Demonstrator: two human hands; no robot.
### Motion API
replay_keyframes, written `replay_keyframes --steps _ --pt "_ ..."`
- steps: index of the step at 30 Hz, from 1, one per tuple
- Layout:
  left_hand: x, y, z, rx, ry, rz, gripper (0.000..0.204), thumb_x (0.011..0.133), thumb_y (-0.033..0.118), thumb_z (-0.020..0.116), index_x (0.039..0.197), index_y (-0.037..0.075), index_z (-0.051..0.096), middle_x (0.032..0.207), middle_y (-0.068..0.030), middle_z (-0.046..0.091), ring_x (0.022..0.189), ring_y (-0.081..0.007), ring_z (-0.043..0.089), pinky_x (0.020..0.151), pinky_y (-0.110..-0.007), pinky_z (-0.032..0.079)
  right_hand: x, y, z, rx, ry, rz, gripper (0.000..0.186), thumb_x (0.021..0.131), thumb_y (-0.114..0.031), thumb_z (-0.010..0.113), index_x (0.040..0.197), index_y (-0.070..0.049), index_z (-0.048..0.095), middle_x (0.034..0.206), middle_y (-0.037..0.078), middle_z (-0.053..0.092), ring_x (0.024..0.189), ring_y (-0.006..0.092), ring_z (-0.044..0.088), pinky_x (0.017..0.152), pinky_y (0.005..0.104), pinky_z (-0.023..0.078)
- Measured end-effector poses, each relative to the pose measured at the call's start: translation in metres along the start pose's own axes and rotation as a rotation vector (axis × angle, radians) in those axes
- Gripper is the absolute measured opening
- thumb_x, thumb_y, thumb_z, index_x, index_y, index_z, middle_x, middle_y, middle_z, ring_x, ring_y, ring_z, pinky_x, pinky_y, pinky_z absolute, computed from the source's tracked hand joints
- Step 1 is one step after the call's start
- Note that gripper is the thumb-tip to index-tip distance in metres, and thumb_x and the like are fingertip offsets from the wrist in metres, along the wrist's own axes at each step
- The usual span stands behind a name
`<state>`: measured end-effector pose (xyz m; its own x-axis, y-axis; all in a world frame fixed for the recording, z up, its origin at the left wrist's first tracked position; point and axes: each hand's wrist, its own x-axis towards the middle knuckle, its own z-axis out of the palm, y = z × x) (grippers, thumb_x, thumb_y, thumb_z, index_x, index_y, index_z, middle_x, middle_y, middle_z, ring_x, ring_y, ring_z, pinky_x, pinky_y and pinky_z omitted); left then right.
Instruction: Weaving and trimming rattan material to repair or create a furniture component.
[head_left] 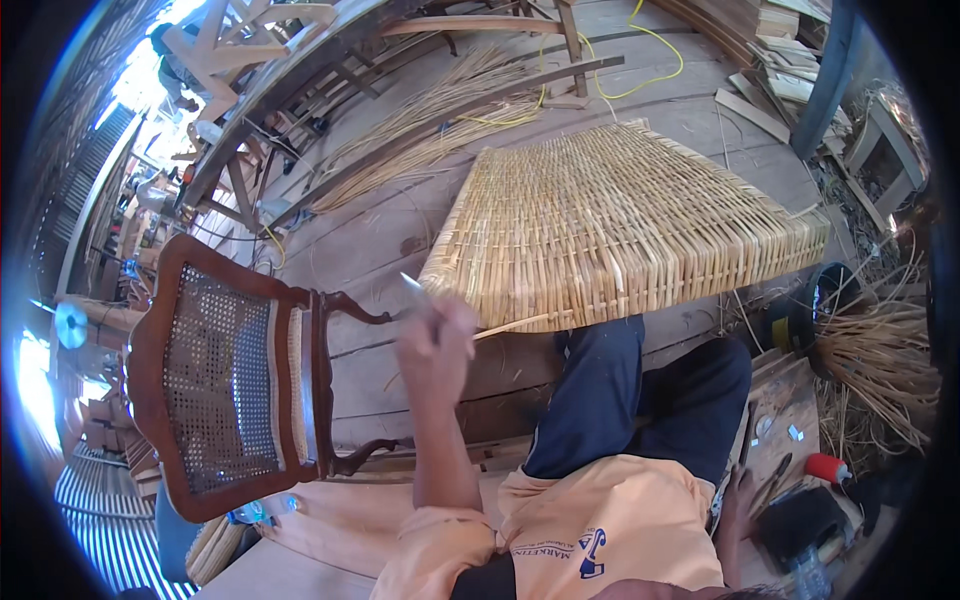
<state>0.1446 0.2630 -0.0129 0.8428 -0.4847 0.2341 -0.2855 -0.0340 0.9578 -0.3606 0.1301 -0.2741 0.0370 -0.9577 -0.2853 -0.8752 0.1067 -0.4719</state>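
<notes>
Nearest you, your right hand (738,505) rests low by your hip on the wooden platform, beside dark tools (775,485) and a red-capped tool (826,467); you cannot tell whether it is open or closed. Your left hand (435,335) is raised in front of you, closed around a thin blade (413,284) and a pale cane strip (512,325) that runs right toward the woven panel. That woven cane panel (610,225) lies just past your knees on the plank floor (370,240). To your left stands a dark wooden chair (225,375) with a caned back. Farther off, loose cane strands (430,130) and a yellow cable (650,60) lie on the floor.
</notes>
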Motion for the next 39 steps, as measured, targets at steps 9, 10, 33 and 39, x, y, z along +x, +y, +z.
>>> replay_keyframes --steps 9,10,33,39 --pt "-0.066 -0.088 0.002 -0.349 0.46 -0.333 0.024 0.099 0.016 0.051 0.119 0.005 0.052 0.074 -0.0003 0.05 0.051 -0.0063 0.047 0.045 -0.022 0.04 0.037 -0.126 -0.036 0.321 0.173 -0.466 0.03 0.094 -0.004 0.051 0.123 0.001 0.054 0.116 0.017 0.059 0.111 0.0313 0.057 0.099 0.0354 0.041" --pt "-0.065 -0.083 -0.003 -0.454 0.504 -0.186 0.024 0.099 0.016 0.05 0.12 0.004 0.051 0.077 -0.0013 0.051 0.051 -0.007 0.047 0.046 -0.022 0.04 0.042 -0.173 -0.039 0.424 0.08 -0.524 0.027 0.094 -0.003 0.05 0.12 0.0 0.056 0.112 0.016 0.061 0.109 0.0299 0.059 0.098 0.0349 0.043" --pt "-0.056 -0.06 0.031 0.74 -0.101 -0.056 0.023 0.098 0.023 0.048 0.107 0.006 0.061 0.089 -0.0199 0.063 0.087 -0.0389 0.062 0.075 -0.048 0.05 0.015 -0.42 -0.007 0.372 -0.512 -1.404 0.026 0.093 -0.025 0.059 0.11 -0.006 0.062 0.09 0.016 0.066 0.083 0.0362 0.064 0.073 0.0413 0.052" --pt "-0.052 -0.048 0.037 0.941 -0.075 0.034 0.019 0.095 0.019 0.053 0.108 0.008 0.059 0.09 -0.0159 0.065 0.079 -0.0381 0.065 0.067 -0.048 0.052 0.018 -0.422 -0.008 0.285 -0.581 -1.359 0.019 0.09 -0.021 0.062 0.101 -0.004 0.061 0.08 0.016 0.063 0.077 0.0367 0.063 0.066 0.0426 0.05"
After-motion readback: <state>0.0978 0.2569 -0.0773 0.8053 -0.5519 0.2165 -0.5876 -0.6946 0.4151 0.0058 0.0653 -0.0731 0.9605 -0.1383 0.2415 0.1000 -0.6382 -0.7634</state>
